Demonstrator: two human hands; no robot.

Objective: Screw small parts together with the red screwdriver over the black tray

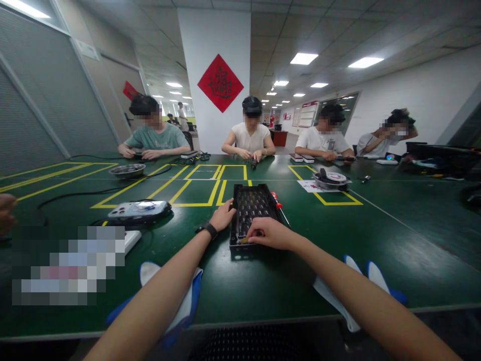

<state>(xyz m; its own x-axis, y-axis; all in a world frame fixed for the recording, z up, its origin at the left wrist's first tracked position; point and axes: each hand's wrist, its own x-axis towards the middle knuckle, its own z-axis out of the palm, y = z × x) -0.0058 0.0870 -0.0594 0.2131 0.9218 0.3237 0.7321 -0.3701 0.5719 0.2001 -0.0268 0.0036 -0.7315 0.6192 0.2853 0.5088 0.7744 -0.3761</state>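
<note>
A black rectangular open case [259,194] lies lengthwise in front of me, with rows of small shiny shapes inside that I cannot identify. My left hand [222,215] grips its left side wall, fingers along the edge. Over the near end of the case is my right hand [268,233], its thumb and fingers pinched together. At those fingertips, in the near left corner, shows a small yellowish piece [245,240], mostly covered by the hand. Against the right side of the case lies a screwdriver [277,200] with a red handle.
White-and-blue gloves [193,288] lie under my forearms. To the left are a phone [141,209], a black cable [75,197] and a metal bowl [128,171]. A round dish-like item [330,179] sits on paper at right. Several people work across the green table [376,240].
</note>
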